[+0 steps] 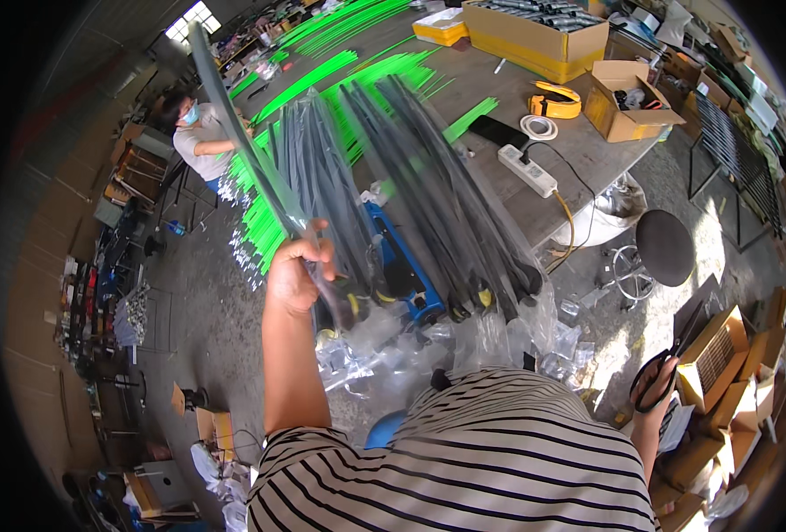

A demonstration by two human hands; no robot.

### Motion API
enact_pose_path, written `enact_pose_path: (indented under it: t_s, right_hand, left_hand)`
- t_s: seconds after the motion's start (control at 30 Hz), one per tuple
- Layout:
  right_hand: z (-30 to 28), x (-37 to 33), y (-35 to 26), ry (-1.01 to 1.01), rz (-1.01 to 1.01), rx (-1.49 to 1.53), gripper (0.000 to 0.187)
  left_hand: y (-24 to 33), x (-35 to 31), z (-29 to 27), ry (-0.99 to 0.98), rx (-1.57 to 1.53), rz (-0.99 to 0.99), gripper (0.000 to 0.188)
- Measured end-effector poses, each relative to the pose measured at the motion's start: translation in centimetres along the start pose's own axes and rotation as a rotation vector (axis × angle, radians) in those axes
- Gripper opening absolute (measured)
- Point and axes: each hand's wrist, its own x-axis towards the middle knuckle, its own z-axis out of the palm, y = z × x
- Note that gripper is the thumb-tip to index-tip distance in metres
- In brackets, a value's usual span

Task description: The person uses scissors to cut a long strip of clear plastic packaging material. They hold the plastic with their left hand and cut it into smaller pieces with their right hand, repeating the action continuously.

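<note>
My left hand (pixel 297 277) is closed around a long dark strip in a clear plastic sleeve (pixel 249 158), raised and tilted with its far end up to the left. Off to the right, my right hand (pixel 654 386) holds scissors (pixel 668 365) by their black handles, blades pointing up and apart from the table. Two bunches of similar dark sleeved strips, a left bunch (pixel 308 168) and a right bunch (pixel 450 195), lie on the table. Between them sits a blue bar-shaped device (pixel 421 297), partly covered by plastic.
Bright green rods (pixel 322 75) spread across the table. A power strip (pixel 527 170), black phone (pixel 497 131), tape roll (pixel 539 128) and open carton (pixel 628 97) lie at right. A person (pixel 202 137) works at far left. A round stool (pixel 663 248) stands beside the table.
</note>
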Motion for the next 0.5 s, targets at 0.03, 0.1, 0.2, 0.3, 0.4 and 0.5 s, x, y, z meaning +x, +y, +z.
enact_pose_path:
  t_s: [0.03, 0.1, 0.2, 0.3, 0.4, 0.5]
  right_hand:
    - [-0.1, 0.1, 0.3, 0.029, 0.03, -0.032, 0.05]
    - [-0.8, 0.7, 1.5, 0.008, 0.093, -0.034, 0.051]
    - [-0.2, 1.3, 1.3, -0.008, 0.09, -0.108, 0.051]
    - [1.8, 1.4, -0.5, -0.035, 0.031, -0.188, 0.05]
    - [2.2, 1.8, -0.5, -0.09, -0.037, -0.249, 0.049]
    - [2.5, 1.6, -0.3, -0.1, -0.022, -0.375, 0.051]
  left_hand:
    - [-0.7, -0.5, -1.9, 0.156, 0.011, 0.063, 0.031]
    - [-2.9, 0.2, -5.3, 0.448, 0.234, 0.241, 0.023]
    - [-7.6, 3.5, -9.4, 0.568, 0.597, 0.3, 0.011]
    - [-10.2, 6.0, -9.6, 0.604, 0.881, 0.277, 0.017]
    - [-10.3, 6.8, -7.9, 0.666, 1.325, 0.27, 0.029]
    - [-10.5, 7.4, -7.9, 0.628, 1.633, 0.264, 0.036]
